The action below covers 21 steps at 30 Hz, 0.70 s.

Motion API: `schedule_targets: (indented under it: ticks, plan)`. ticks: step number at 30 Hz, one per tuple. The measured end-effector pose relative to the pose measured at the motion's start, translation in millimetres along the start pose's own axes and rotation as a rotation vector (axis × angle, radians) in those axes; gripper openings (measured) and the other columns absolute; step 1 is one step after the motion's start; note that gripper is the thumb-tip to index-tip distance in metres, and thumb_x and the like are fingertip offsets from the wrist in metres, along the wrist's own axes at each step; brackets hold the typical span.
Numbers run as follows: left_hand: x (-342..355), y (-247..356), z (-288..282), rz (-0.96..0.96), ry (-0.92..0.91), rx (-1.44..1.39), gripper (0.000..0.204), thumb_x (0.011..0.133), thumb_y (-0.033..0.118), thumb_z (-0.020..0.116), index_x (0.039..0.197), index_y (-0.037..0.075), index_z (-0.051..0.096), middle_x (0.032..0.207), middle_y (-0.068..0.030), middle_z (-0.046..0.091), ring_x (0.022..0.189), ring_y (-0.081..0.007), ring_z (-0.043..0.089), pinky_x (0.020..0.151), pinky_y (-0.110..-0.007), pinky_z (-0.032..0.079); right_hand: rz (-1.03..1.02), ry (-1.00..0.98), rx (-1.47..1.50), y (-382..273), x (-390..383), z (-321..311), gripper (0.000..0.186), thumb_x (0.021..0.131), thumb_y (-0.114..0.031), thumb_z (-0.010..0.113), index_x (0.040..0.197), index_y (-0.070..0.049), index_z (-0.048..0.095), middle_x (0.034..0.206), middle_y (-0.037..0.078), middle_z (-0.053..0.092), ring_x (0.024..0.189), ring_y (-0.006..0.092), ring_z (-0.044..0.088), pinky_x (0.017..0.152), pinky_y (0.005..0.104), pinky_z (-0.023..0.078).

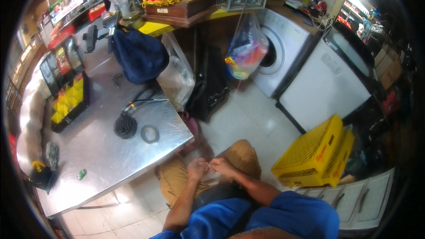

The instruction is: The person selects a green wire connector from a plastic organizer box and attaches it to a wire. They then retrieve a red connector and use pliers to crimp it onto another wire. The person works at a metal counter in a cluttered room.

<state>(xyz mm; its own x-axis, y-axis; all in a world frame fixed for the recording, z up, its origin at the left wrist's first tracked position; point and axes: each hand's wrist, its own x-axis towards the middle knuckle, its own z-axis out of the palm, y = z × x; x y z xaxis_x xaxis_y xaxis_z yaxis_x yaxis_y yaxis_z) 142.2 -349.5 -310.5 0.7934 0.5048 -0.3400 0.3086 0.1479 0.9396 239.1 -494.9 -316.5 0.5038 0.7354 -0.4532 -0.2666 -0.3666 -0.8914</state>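
My left hand and my right hand are close together over my lap, between my knees in brown trousers. The fingers of both are bent into a pinch, fingertips nearly meeting. Whatever they hold is too small and thin to make out. Ahead and to the left, on the metal table, a grey ring-shaped roll lies beside a coiled black cable. A small green object sits near the table's left front.
A black organizer with yellow compartments stands at the table's left, a dark blue cloth item at its far end. Stacked yellow crates are on my right. Beyond are a white front-loading washing machine, a white appliance and a hanging plastic bag.
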Motion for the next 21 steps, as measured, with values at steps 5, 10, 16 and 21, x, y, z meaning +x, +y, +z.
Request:
schedule_targets:
  ticks: [5,10,16,21]
  plan:
    - [2,-9,0,0.049,0.030,0.032,0.014,0.090,-0.002,0.062,0.104,-0.005,0.060,0.083,-0.0122,0.071,0.070,-0.0154,0.066,0.062,-0.028,0.054,-0.053,0.074,-0.083,-17,-8,6,0.018,0.098,-0.016,0.060,0.091,-0.001,0.066,0.079,0.004,0.067,0.071,0.0119,0.061,0.068,0.0288,0.051]
    - [0,-1,4,-0.025,-0.004,-0.231,0.017,0.090,-0.003,0.063,0.106,-0.004,0.057,0.082,-0.0130,0.069,0.068,-0.0171,0.064,0.062,-0.028,0.053,-0.086,0.091,-0.031,3,1,5,0.018,0.099,-0.016,0.060,0.090,-0.002,0.065,0.078,0.004,0.067,0.070,0.0107,0.060,0.067,0.0279,0.051]
    - [3,-6,1,-0.218,-0.041,-0.438,0.011,0.093,0.003,0.067,0.101,-0.001,0.060,0.081,-0.0090,0.069,0.066,-0.0149,0.065,0.062,-0.025,0.055,-0.198,0.139,0.019,9,5,6,0.013,0.098,-0.013,0.062,0.092,-0.002,0.064,0.084,0.005,0.070,0.073,0.0109,0.062,0.067,0.0274,0.052]
    - [11,-22,-2,-0.368,-0.107,-0.609,0.013,0.096,0.009,0.064,0.105,-0.001,0.063,0.087,-0.0113,0.070,0.072,-0.0168,0.069,0.066,-0.024,0.059,-0.216,0.154,0.013,-5,-1,8,0.013,0.097,-0.013,0.064,0.098,-0.001,0.065,0.087,0.006,0.070,0.076,0.0113,0.065,0.068,0.0263,0.052]
